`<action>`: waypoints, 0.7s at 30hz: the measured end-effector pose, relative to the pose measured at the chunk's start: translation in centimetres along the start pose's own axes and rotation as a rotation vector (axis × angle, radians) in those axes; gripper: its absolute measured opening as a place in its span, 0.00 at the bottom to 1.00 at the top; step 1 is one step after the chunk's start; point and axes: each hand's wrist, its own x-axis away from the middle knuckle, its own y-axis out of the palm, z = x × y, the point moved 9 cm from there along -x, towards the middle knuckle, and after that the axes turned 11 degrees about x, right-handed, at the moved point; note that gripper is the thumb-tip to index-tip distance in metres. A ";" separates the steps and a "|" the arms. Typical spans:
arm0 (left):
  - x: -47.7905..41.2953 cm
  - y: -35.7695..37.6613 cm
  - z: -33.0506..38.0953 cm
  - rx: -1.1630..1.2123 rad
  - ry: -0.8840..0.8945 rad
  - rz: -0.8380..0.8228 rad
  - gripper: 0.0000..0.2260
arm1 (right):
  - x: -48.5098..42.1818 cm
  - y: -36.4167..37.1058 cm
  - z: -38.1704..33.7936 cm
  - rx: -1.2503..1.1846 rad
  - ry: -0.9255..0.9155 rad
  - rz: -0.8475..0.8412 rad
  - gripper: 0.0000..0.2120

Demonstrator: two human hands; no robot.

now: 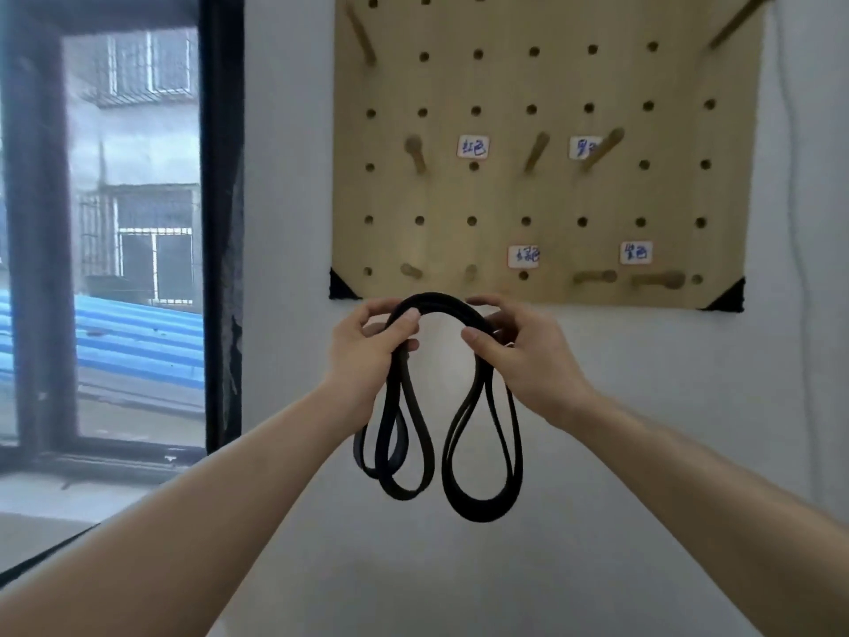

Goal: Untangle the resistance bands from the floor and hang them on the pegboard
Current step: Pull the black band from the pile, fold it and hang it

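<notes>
A black resistance band (482,452), folded into several loops, hangs in front of the white wall just below the pegboard. My left hand (367,347) grips the band's top arch on its left side. My right hand (519,347) pinches the arch on its right side. The loops dangle freely beneath both hands. The wooden pegboard (643,195) is fixed to the wall above, with several wooden pegs (535,151) sticking out and small white handwritten labels (473,147) beside them. No band hangs on any peg.
A dark-framed window (220,223) stands to the left, with buildings and a blue roof outside. Black corner brackets (342,287) hold the pegboard's lower corners. White wall (643,406) lies below and to the right of the board.
</notes>
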 end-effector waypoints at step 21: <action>-12.0 -1.1 2.0 -0.132 0.127 0.045 0.08 | -9.9 6.8 -0.3 0.342 -0.230 0.197 0.27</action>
